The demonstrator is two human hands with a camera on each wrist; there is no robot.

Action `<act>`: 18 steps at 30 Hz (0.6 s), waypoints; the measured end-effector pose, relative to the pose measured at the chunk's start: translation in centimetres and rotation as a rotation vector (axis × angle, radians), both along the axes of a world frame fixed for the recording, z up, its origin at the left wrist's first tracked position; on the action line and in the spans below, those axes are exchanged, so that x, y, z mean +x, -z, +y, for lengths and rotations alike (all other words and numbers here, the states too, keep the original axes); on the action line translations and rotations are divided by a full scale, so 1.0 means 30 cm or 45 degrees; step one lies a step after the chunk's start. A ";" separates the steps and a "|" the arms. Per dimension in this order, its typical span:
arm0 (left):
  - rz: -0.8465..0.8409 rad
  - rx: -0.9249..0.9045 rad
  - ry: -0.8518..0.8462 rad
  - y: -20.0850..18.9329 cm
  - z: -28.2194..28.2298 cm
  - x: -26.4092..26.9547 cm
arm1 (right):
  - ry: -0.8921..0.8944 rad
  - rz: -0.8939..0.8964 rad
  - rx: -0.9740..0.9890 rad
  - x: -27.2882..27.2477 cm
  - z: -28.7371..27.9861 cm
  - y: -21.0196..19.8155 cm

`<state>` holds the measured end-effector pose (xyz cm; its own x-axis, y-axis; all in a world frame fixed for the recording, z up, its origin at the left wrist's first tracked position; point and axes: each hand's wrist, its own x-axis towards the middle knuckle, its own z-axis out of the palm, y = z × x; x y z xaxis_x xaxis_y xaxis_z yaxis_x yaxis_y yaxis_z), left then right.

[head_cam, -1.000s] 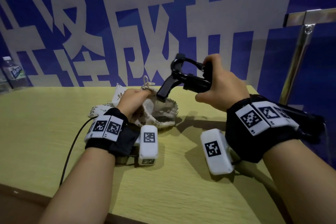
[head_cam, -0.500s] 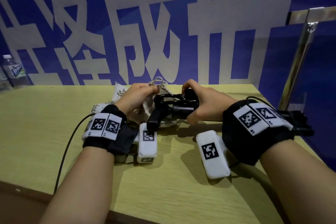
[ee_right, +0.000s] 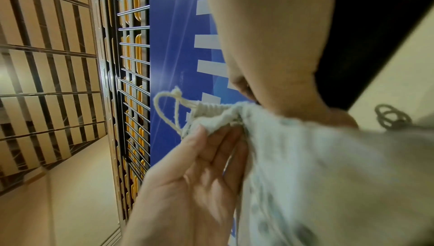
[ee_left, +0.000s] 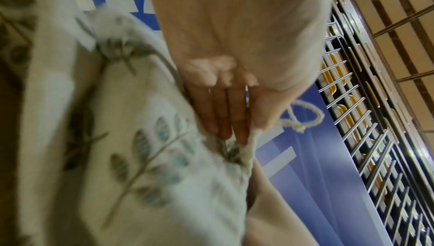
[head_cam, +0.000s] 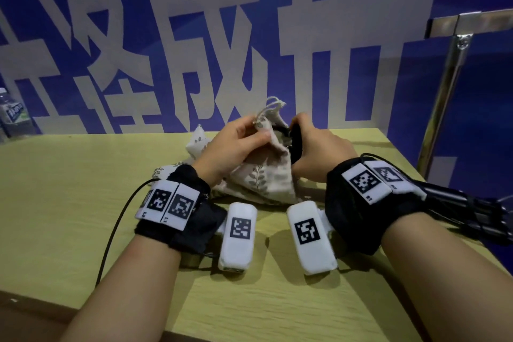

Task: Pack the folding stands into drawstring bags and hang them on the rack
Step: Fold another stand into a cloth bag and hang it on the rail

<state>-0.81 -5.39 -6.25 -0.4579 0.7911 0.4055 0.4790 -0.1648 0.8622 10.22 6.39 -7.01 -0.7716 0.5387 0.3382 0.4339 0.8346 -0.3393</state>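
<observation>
A beige drawstring bag (head_cam: 261, 178) with a leaf print stands on the yellow table (head_cam: 83, 203). My left hand (head_cam: 256, 133) pinches its gathered rim and cord and lifts that side. My right hand (head_cam: 308, 143) grips the black folding stand (head_cam: 296, 147), most of which is down inside the bag's mouth. In the left wrist view my fingers (ee_left: 225, 118) pinch the rim of the bag (ee_left: 140, 157) beside the cord loop (ee_left: 303, 118). The right wrist view shows the left hand (ee_right: 211, 149) holding the bag (ee_right: 328, 175) at its rim.
Another leaf-print bag (head_cam: 195, 143) lies flat behind and under the first. A folded black stand (head_cam: 472, 216) lies at the table's right edge. A metal rack post (head_cam: 449, 86) rises at the right. A water bottle (head_cam: 12, 114) stands far left.
My right hand came down from above the table and pushed the black stand into the bag. My left hand raised the bag's rim around it.
</observation>
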 end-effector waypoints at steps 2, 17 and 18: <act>-0.029 0.107 -0.019 0.005 0.008 -0.004 | -0.116 -0.041 -0.007 -0.014 -0.008 0.016; 0.377 -0.473 -0.085 0.075 0.030 -0.073 | -0.453 -0.155 -0.478 -0.033 -0.047 0.042; 0.395 -0.507 -0.102 0.075 0.028 -0.075 | -0.440 -0.165 -0.479 -0.033 -0.044 0.041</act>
